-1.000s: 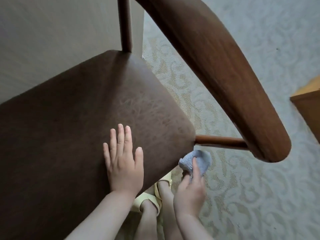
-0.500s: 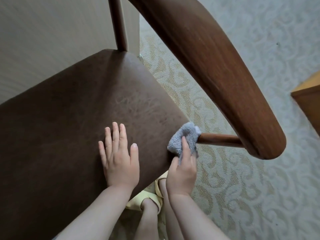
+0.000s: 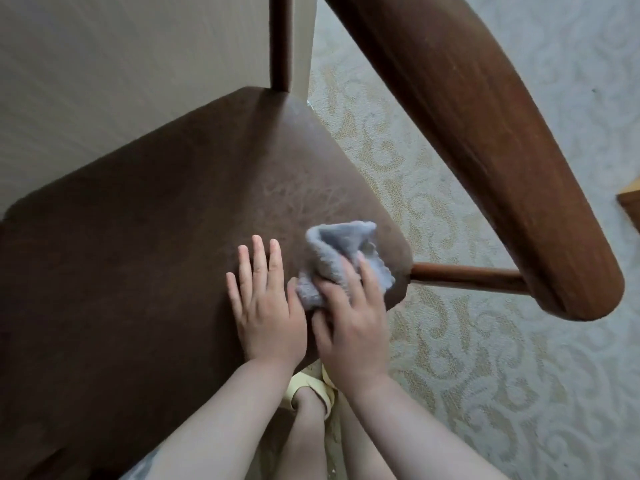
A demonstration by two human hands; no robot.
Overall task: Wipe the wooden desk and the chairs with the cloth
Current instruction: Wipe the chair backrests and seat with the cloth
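Note:
A chair with a dark brown padded seat (image 3: pixel 166 237) fills the left and middle of the view. Its curved wooden backrest (image 3: pixel 485 140) arches over the right side, joined to the seat by thin spindles. My left hand (image 3: pixel 266 306) lies flat on the seat near its front corner, fingers straight. My right hand (image 3: pixel 349 323) grips a crumpled grey-blue cloth (image 3: pixel 341 254) and holds it down on the seat corner, right beside my left hand.
A pale wall or panel (image 3: pixel 121 71) stands behind the seat. Patterned cream carpet (image 3: pixel 485 393) covers the floor to the right. A wooden furniture corner (image 3: pixel 630 206) shows at the right edge. My legs and a yellow slipper (image 3: pixel 311 389) are below the seat corner.
My right hand has brought the cloth up from beside the lower spindle onto the seat's front corner, moving left toward my left hand. My left hand has stayed flat on the seat.

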